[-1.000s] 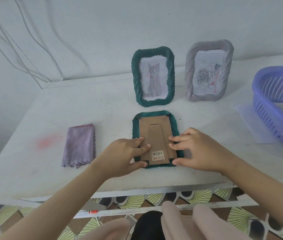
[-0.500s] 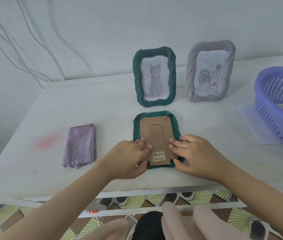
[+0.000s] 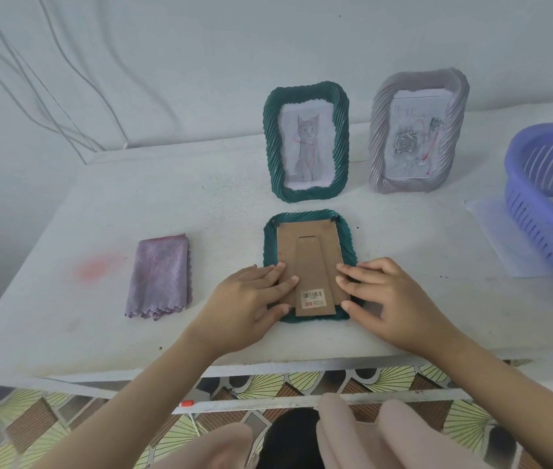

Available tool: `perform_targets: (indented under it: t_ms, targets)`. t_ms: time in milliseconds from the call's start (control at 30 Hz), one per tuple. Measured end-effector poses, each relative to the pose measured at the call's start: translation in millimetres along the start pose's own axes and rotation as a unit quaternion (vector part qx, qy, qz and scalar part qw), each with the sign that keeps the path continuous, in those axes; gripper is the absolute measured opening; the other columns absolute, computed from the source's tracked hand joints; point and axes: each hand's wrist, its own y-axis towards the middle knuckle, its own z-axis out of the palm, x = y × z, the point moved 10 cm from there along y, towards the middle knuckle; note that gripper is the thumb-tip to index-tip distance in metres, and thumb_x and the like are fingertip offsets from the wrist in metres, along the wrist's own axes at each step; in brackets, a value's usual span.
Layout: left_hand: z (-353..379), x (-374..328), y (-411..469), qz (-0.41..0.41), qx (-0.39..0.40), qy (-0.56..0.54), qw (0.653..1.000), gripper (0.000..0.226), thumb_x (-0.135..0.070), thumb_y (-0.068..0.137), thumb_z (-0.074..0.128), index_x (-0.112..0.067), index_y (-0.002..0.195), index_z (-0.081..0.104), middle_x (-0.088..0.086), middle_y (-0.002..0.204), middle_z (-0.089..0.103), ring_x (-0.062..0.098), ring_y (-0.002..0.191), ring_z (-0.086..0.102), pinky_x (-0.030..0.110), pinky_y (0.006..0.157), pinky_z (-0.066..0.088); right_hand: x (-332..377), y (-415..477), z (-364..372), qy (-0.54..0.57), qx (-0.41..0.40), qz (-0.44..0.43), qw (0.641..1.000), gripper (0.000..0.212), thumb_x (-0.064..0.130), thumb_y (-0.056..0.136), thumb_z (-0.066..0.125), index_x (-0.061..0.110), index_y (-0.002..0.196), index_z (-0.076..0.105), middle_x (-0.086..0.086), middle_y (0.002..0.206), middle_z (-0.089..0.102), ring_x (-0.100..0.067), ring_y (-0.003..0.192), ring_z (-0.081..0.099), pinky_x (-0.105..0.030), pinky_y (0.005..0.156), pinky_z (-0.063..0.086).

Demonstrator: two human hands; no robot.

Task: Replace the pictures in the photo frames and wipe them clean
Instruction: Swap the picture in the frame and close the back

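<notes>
**While Both Hands Pressed Its Cardboard Back, a Green Frame Lay Face Down**

Where the table [image 3: 200, 204] came nearest the person, the green frame [image 3: 347, 231] lay face down, its brown cardboard backing [image 3: 305, 243] turned up and its fold-out stand [image 3: 312, 269] lying flat against that backing. A barcode sticker [image 3: 313, 297] sat near the stand's lower end.

Both forearms reached in from below and met at the frame's near half. The left hand [image 3: 244, 302] lay palm down, its fingers [image 3: 282, 277] extended and resting on the left side of the backing, the thumb laid along the lower left corner of the rim. The right hand [image 3: 390, 299] mirrored it, fingers [image 3: 349, 277] stretched out with their tips on the backing's right edge and the thumb touching the lower right corner. Neither hand curled round anything; both rested flat and loose.

Just behind, a second green frame [image 3: 272, 147] stood upright with a cat drawing [image 3: 306, 147] in it. Beside that, to the right, stood a grey frame [image 3: 378, 140] holding a rose drawing [image 3: 410, 140]. A folded purple cloth [image 3: 158, 275] lay to the left of the hands, apart from them, with a pink stain [image 3: 97, 267] farther left. At the right edge a purple slotted basket [image 3: 518, 184] rested partly on a sheet of paper [image 3: 498, 238].
</notes>
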Motion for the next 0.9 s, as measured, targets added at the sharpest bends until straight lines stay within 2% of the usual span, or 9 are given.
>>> perform_targets:
  t_ms: [67, 167, 233, 400, 533, 633, 767, 833, 900]
  targets:
    - [2, 9, -3, -0.030, 0.004, -0.060, 0.998, 0.048, -0.045, 0.089, 0.043, -0.023, 0.130, 0.052, 0.006, 0.136, 0.050, 0.018, 0.124, 0.051, 0.031, 0.107, 0.032, -7, 1, -2, 0.046, 0.012, 0.021, 0.999, 0.047, 0.048, 0.079, 0.051, 0.024, 0.118, 0.063, 0.020, 0.129, 0.052, 0.000, 0.109, 0.040, -0.010, 0.093, 0.032]
    - [3, 13, -3, -0.041, 0.002, -0.081, 0.996, 0.048, -0.043, 0.087, 0.045, -0.024, 0.130, 0.052, 0.005, 0.136, 0.049, 0.018, 0.125, 0.050, 0.030, 0.108, 0.031, -9, 1, -3, 0.071, 0.022, 0.022, 0.997, 0.050, 0.051, 0.076, 0.052, 0.029, 0.120, 0.060, 0.024, 0.131, 0.048, 0.006, 0.111, 0.036, -0.003, 0.093, 0.027]
    - [4, 11, -2, -0.037, 0.003, -0.064, 0.997, 0.045, -0.041, 0.089, 0.045, -0.023, 0.128, 0.054, 0.006, 0.135, 0.052, 0.019, 0.122, 0.052, 0.030, 0.106, 0.033, -11, 1, -2, 0.083, 0.014, 0.024, 0.996, 0.048, 0.049, 0.076, 0.053, 0.029, 0.119, 0.061, 0.023, 0.130, 0.050, 0.005, 0.110, 0.038, -0.005, 0.093, 0.029]
    - [4, 7, -4, -0.036, -0.023, -0.062, 0.997, 0.039, -0.032, 0.092, 0.042, -0.018, 0.126, 0.057, 0.009, 0.131, 0.055, 0.019, 0.121, 0.052, 0.028, 0.103, 0.038, -13, -1, 0, 0.091, -0.019, 0.027, 0.995, 0.040, 0.041, 0.078, 0.056, 0.024, 0.113, 0.066, 0.021, 0.126, 0.053, -0.009, 0.104, 0.045, -0.024, 0.091, 0.039]
    - [6, 7, -4, -0.048, -0.027, -0.079, 0.995, 0.040, -0.031, 0.093, 0.040, -0.018, 0.127, 0.056, 0.009, 0.131, 0.055, 0.019, 0.125, 0.049, 0.033, 0.104, 0.039, -13, 1, -1, 0.103, -0.034, 0.038, 0.993, 0.033, 0.039, 0.081, 0.053, 0.025, 0.107, 0.069, 0.018, 0.122, 0.057, -0.008, 0.100, 0.045, -0.026, 0.089, 0.041]
    - [7, 8, -4, -0.058, -0.023, -0.089, 0.994, 0.042, -0.036, 0.093, 0.040, -0.018, 0.129, 0.054, 0.007, 0.132, 0.054, 0.018, 0.128, 0.046, 0.036, 0.105, 0.038, -18, 3, -3, 0.130, -0.039, 0.073, 0.988, 0.026, 0.040, 0.082, 0.058, 0.030, 0.103, 0.069, 0.015, 0.127, 0.050, -0.009, 0.114, 0.042, -0.031, 0.099, 0.036]
    - [2, 7, -1, -0.091, -0.030, -0.103, 0.990, 0.055, -0.054, 0.090, 0.037, -0.020, 0.130, 0.053, 0.007, 0.133, 0.054, 0.017, 0.129, 0.045, 0.034, 0.106, 0.036, -23, -2, 4, 0.109, -0.017, 0.151, 0.982, 0.032, 0.041, 0.088, 0.053, 0.038, 0.119, 0.057, 0.007, 0.140, 0.035, -0.010, 0.138, 0.017, -0.027, 0.108, 0.012]
    - [-3, 4, 2, -0.111, -0.042, -0.105, 0.987, 0.056, -0.055, 0.087, 0.038, -0.019, 0.126, 0.056, 0.007, 0.131, 0.056, 0.018, 0.126, 0.047, 0.031, 0.105, 0.036, -17, -2, 4, 0.158, -0.019, 0.165, 0.973, 0.036, 0.039, 0.090, 0.046, 0.040, 0.125, 0.050, 0.013, 0.138, 0.040, -0.004, 0.137, 0.020, -0.025, 0.108, 0.017]
    - [-10, 0, 5, -0.120, -0.065, -0.099, 0.986, 0.053, -0.052, 0.085, 0.040, -0.016, 0.117, 0.062, 0.007, 0.127, 0.059, 0.021, 0.123, 0.048, 0.027, 0.102, 0.033, -14, 1, -1, 0.274, -0.043, 0.187, 0.942, 0.035, 0.036, 0.091, 0.045, 0.042, 0.125, 0.047, 0.023, 0.133, 0.045, 0.004, 0.130, 0.033, -0.017, 0.102, 0.029]
